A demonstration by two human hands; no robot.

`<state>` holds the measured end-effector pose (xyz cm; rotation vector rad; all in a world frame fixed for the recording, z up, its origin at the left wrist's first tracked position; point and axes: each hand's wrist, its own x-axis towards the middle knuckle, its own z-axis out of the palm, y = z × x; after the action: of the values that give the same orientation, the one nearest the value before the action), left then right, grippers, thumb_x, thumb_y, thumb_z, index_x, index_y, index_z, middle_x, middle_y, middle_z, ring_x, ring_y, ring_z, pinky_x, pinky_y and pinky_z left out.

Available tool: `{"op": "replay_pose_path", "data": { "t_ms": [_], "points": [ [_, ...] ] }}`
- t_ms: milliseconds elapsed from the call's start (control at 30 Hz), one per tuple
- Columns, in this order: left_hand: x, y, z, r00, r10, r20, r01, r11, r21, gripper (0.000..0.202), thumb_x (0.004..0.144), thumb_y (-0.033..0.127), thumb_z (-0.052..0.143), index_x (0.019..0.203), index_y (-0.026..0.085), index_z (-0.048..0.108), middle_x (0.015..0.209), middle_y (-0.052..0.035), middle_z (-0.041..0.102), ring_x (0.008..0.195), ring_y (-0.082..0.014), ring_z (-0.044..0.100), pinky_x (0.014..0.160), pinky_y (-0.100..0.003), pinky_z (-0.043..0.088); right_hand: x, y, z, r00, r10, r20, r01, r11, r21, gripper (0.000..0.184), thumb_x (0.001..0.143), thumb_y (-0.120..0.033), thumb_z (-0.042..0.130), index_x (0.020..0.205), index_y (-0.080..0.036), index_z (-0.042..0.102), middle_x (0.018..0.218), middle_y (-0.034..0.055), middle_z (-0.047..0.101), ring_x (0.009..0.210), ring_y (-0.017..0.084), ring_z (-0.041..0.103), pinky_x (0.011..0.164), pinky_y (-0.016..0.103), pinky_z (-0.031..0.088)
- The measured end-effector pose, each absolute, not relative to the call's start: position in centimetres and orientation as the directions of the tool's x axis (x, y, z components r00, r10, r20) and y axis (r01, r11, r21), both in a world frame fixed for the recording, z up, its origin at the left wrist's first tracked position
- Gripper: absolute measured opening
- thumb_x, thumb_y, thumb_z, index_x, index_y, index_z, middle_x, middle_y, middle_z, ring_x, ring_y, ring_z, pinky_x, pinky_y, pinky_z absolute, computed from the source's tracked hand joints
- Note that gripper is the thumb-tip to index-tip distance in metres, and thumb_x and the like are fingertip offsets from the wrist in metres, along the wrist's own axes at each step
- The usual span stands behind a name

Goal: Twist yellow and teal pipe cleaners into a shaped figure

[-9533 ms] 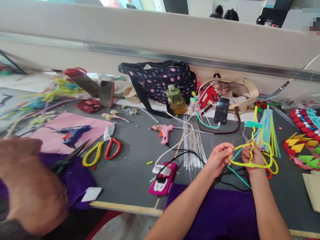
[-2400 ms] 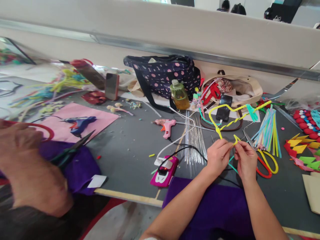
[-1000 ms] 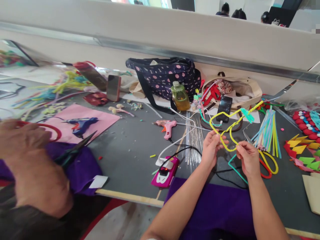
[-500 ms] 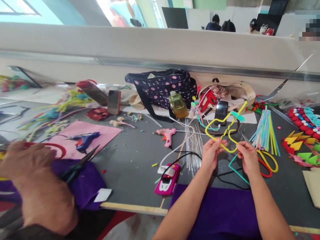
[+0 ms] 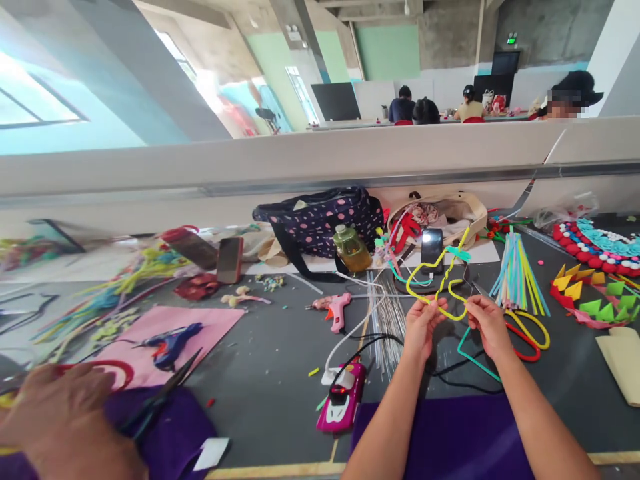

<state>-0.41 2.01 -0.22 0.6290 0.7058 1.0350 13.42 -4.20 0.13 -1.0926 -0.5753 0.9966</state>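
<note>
A yellow pipe cleaner shape (image 5: 439, 288), bent into two loops around a twisted middle stem, is held up over the table. My left hand (image 5: 424, 325) pinches the lower edge of its left loop. With its fingertips, my right hand (image 5: 486, 324) grips the lower right corner. A small turquoise piece (image 5: 459, 253) sits across the stem near its upper end. Below the hands lies a bent teal pipe cleaner (image 5: 477, 364). Scissors with red and yellow handles (image 5: 537, 348) rest beside my right hand, partly hidden by it.
A pink glue gun (image 5: 339, 312), thin wires (image 5: 387, 320) and a magenta power strip (image 5: 343, 400) with cords lie left of my hands. Cut pipe cleaners (image 5: 520, 273) stand right. Behind are a phone (image 5: 432, 248), bottle (image 5: 351, 248) and bag (image 5: 320, 223). Another person's hand (image 5: 65, 420) is at left.
The view has tilted up, showing more of the room behind the partition. Both my hands keep hold of the yellow pipe cleaner shape, which looks almost the same.
</note>
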Motion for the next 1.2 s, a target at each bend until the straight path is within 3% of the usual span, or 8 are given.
{"op": "replay_pose_path", "data": {
  "t_ms": [167,400,533,633,767,867,1033,1200],
  "points": [
    [-0.2,1.8,-0.1,0.319,0.931,-0.181,-0.525,0.332,0.784,0.04,0.061,0.029,0.086,0.091,0.013,0.066,0.087,-0.0093,0.075,0.077,-0.0186,0.072,0.063,-0.024,0.057,13.5,-4.0,-0.3,0.473,0.872,-0.125,-0.421,0.099,-0.901,0.028,0.062,-0.037,0.079,0.081,-0.018,0.071,0.071,0.0014,0.066,0.055,0.009,0.05,0.041,0.017,0.035],
    [-0.2,1.9,-0.5,0.338,0.924,-0.18,-0.519,0.342,0.784,0.037,0.06,0.029,0.086,0.09,0.014,0.071,0.089,-0.0088,0.075,0.081,-0.0183,0.071,0.068,-0.025,0.056,13.6,-3.8,-1.0,0.524,0.844,-0.114,-0.393,0.121,-0.911,0.029,0.063,-0.038,0.078,0.082,-0.018,0.068,0.069,0.0,0.064,0.053,0.008,0.049,0.04,0.017,0.033],
    [-0.2,2.0,-1.0,0.349,0.919,-0.184,-0.487,0.345,0.802,0.036,0.059,0.03,0.086,0.088,0.013,0.075,0.091,-0.0096,0.074,0.079,-0.0167,0.069,0.07,-0.025,0.055,13.8,-3.7,-1.8,0.618,0.786,0.004,-0.196,0.158,-0.968,0.043,0.07,-0.041,0.074,0.106,-0.022,0.059,0.071,-0.0025,0.063,0.05,0.01,0.048,0.04,0.021,0.035],
    [-0.1,1.8,-1.3,0.327,0.926,-0.187,-0.46,0.329,0.825,0.036,0.058,0.031,0.087,0.086,0.012,0.076,0.095,-0.0105,0.074,0.077,-0.016,0.068,0.071,-0.026,0.054,14.1,-3.8,-2.2,0.65,0.741,0.169,0.084,0.151,-0.985,0.044,0.076,-0.042,0.068,0.114,-0.023,0.054,0.078,0.0002,0.064,0.057,0.014,0.054,0.048,0.024,0.042],
    [0.3,1.3,-1.4,0.279,0.948,-0.151,-0.41,0.261,0.874,0.031,0.058,0.031,0.085,0.082,0.014,0.077,0.095,-0.0096,0.074,0.077,-0.0161,0.066,0.072,-0.027,0.053,14.5,-4.3,-2.6,0.579,0.717,0.389,0.493,0.072,-0.867,0.025,0.087,-0.038,0.056,0.105,-0.022,0.058,0.088,0.0052,0.066,0.073,0.019,0.061,0.069,0.031,0.048],
    [0.7,0.7,-1.3,0.26,0.964,-0.054,-0.37,0.152,0.917,0.025,0.059,0.029,0.084,0.08,0.016,0.077,0.088,-0.0072,0.073,0.078,-0.0166,0.065,0.07,-0.026,0.052,14.8,-4.4,-2.8,0.517,0.71,0.478,0.689,-0.014,-0.725,0.018,0.09,-0.035,0.05,0.098,-0.021,0.06,0.088,0.0059,0.067,0.071,0.019,0.06,0.072,0.032,0.045],
    [1.2,-0.1,-1.3,0.279,0.945,0.17,-0.316,-0.077,0.945,0.012,0.063,0.028,0.082,0.07,0.02,0.075,0.079,-0.0041,0.07,0.077,-0.0174,0.063,0.071,-0.028,0.05,14.9,-4.4,-3.0,0.485,0.683,0.546,0.821,-0.14,-0.554,0.016,0.092,-0.032,0.048,0.094,-0.021,0.059,0.085,0.006,0.067,0.075,0.02,0.061,0.067,0.028,0.039],
    [1.1,-1.0,-1.0,0.315,0.888,0.335,-0.19,-0.287,0.939,0.007,0.071,0.028,0.077,0.076,0.023,0.076,0.078,-0.0038,0.069,0.073,-0.0169,0.062,0.069,-0.027,0.049,15.0,-4.5,-3.0,0.483,0.679,0.553,0.861,-0.254,-0.441,0.011,0.09,-0.025,0.049,0.092,-0.021,0.06,0.078,0.0039,0.068,0.069,0.018,0.062,0.06,0.026,0.032]
  ]
}}
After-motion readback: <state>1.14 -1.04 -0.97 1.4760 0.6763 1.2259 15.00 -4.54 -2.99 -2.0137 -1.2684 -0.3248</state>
